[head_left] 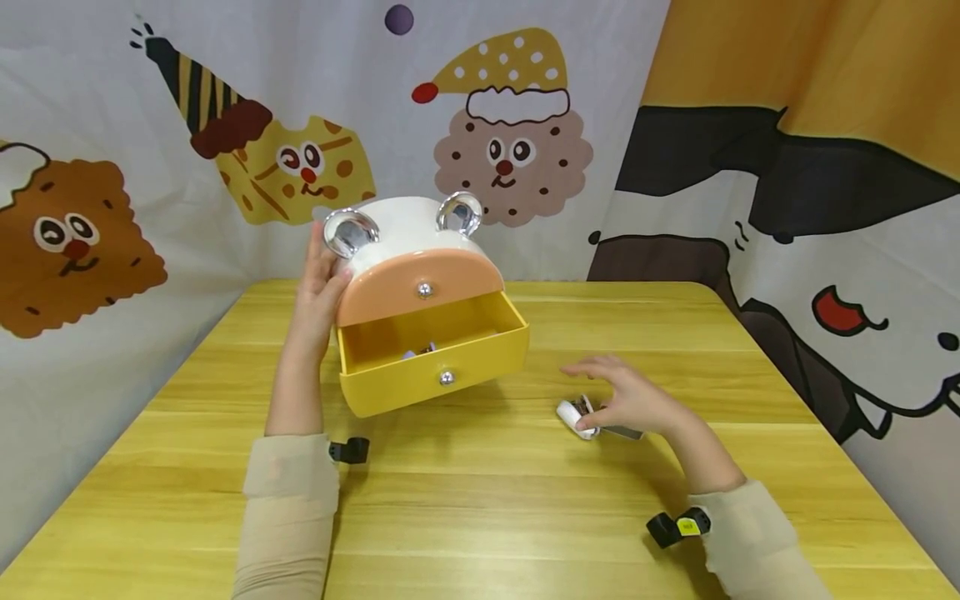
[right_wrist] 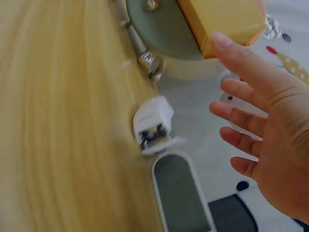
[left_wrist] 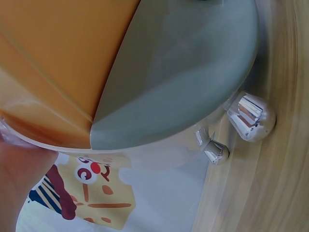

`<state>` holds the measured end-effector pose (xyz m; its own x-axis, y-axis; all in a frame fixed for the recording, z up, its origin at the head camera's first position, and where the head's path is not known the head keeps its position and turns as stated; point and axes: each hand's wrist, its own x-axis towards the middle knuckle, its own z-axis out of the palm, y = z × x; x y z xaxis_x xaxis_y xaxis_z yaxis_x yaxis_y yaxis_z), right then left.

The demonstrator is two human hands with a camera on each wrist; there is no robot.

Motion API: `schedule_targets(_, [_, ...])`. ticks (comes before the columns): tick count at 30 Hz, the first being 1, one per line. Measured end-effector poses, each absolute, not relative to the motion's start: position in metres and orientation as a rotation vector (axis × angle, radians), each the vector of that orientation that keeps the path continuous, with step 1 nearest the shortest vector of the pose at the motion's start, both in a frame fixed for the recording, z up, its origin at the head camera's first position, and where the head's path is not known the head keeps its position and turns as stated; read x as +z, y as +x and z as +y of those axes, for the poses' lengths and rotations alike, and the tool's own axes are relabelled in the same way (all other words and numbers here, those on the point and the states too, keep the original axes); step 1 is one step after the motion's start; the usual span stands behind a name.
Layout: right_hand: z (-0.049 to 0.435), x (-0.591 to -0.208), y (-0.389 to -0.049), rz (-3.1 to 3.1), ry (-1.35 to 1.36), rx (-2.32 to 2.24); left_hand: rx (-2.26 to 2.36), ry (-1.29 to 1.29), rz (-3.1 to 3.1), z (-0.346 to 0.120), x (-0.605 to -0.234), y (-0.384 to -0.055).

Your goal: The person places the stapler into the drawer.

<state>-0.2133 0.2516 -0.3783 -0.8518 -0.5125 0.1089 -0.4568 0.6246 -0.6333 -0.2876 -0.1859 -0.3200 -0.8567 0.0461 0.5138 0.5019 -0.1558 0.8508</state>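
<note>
In the head view, my left hand (head_left: 318,304) holds the left side of a small drawer box (head_left: 408,225), thumb at the front edge. It has a white body, silver ears and an orange top drawer (head_left: 397,287). Its yellow drawer (head_left: 480,354) is pulled out, with small purple items (head_left: 420,352) inside. Below that is a green drawer (left_wrist: 178,82), seen in the left wrist view. Fingers spread, my right hand (head_left: 626,398) hovers by a small white object (right_wrist: 152,121) with dark metal parts. Beside it lies a grey, white-rimmed flat piece (right_wrist: 181,193).
The wooden table (head_left: 465,517) carries everything. Silver feet (left_wrist: 251,116) stick out under the box. A printed curtain (head_left: 315,67) hangs behind the table and along its right side. A black camera (head_left: 348,451) is strapped at the left wrist, another (head_left: 667,527) at the right.
</note>
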Motion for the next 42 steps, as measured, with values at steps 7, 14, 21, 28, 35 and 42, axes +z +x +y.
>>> schedule_targets(7, [0.263, -0.393, -0.219, 2.636, -0.785, -1.056, -2.095, -0.613, -1.802, -0.187, -0.320, -0.287])
schedule_targets(14, [0.271, -0.405, -0.223, 2.605, -0.825, -1.023, -2.099, -0.607, -1.807, -0.186, -0.319, -0.286])
schedule_targets(21, [0.273, -0.412, -0.225, 2.597, -0.850, -0.981, -2.096, -0.603, -1.809, -0.186, -0.320, -0.287])
schedule_targets(28, [0.270, -0.417, -0.227, 2.637, -0.894, -0.936, -2.095, -0.590, -1.824, -0.187, -0.319, -0.287])
schedule_targets(35, [0.268, -0.418, -0.226, 2.635, -0.864, -0.970, -2.094, -0.610, -1.821, -0.186, -0.320, -0.288])
schedule_targets(42, [0.265, -0.414, -0.223, 2.592, -0.803, -1.127, -2.090, -0.601, -1.834, -0.187, -0.319, -0.287])
